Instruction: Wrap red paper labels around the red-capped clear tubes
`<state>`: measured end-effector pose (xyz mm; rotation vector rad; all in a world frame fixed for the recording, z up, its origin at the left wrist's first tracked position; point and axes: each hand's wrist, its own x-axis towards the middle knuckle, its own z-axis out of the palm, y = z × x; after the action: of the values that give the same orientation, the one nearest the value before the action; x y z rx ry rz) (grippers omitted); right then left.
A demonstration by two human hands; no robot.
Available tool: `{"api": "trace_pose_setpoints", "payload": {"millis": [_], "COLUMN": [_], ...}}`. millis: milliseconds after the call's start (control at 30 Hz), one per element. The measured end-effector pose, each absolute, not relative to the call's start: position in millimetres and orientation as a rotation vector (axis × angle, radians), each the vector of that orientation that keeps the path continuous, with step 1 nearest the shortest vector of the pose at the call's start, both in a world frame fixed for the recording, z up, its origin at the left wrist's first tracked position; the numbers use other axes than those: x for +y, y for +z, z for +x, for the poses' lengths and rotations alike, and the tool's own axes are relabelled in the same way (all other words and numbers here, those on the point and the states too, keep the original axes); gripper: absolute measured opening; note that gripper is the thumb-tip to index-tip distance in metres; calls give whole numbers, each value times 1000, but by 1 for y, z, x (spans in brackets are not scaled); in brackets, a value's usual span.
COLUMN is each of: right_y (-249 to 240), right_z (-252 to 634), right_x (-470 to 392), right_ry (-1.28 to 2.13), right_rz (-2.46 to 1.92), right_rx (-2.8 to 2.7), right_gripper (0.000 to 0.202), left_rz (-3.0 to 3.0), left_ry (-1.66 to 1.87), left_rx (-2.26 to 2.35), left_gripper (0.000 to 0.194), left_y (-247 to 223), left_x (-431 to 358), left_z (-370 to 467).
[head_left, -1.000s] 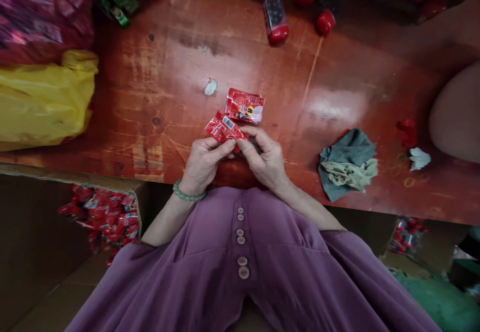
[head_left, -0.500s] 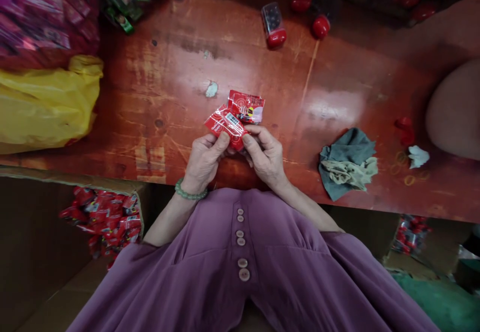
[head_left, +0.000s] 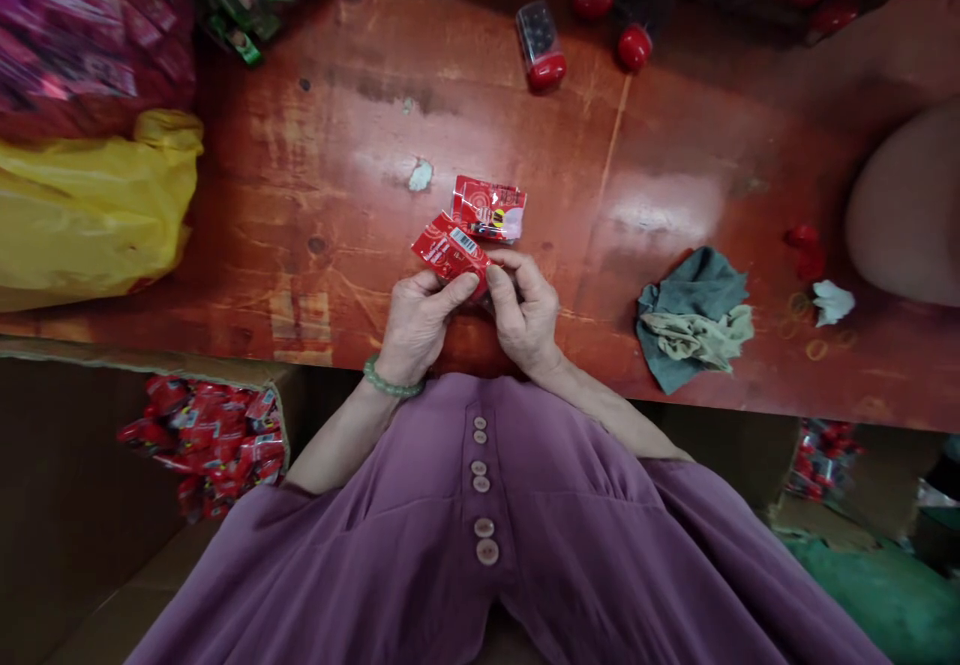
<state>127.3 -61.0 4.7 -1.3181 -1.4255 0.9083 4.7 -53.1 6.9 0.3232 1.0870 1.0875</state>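
Note:
Both hands pinch one small red printed packet (head_left: 448, 248) with a barcode label, held just over the table's near edge. My left hand (head_left: 420, 320), with a green bead bracelet at the wrist, grips its lower edge with the thumb on top. My right hand (head_left: 526, 310) holds the packet's right corner between thumb and fingers. The fingertips beneath the packet are hidden. Just beyond it a second red packet (head_left: 487, 207) lies flat on the table, partly covered by the held one.
On the table (head_left: 360, 195) are a yellow bag (head_left: 90, 215), a clear case with a red end (head_left: 541, 50), a grey-green cloth (head_left: 694, 320) and rubber bands (head_left: 816, 349). Below the edge at left, a cardboard box (head_left: 67, 465) holds several red packets (head_left: 217, 435).
My left hand has shifted slightly right and its thumb has slid along the packet towards my right thumb. Both hands keep hold of the packet.

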Motion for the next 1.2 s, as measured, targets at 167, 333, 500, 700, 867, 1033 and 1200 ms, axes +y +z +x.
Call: {"api": "trace_pose_setpoints", "payload": {"millis": [167,333,500,700,867,1033,1200], "right_y": [-4,-7,-2,3,12,12,6], "right_z": [116,113,115,123,136,133,128], "right_x": [-60,-53,-53,-53,-53,-55,-55], "right_ry": [1076,1275,1088,1268,1457,1231,1263], "right_rz": [-1354,-1359,-1350,-1283,-1251,-1294,-1256], "right_rx": [-1153,-1008,-1268,-1362,-1385,-1480,-1390], "right_gripper": [27,34,32,34,35,26,25], "left_rz": [336,390,382,363,328,324,387], "left_ry": [1127,1147,1189,1207,1249,1262,1262], "left_rx": [1129,1093,1043,1095,1086,1086,1046], "left_gripper": [34,35,36,32,29,29,28], "left_y": [6,6,3,5,3,1,4], "left_x": [-53,-50,-52,-50,-47,-43,-42], "left_z": [9,9,10,4,-1,0,-4]}}
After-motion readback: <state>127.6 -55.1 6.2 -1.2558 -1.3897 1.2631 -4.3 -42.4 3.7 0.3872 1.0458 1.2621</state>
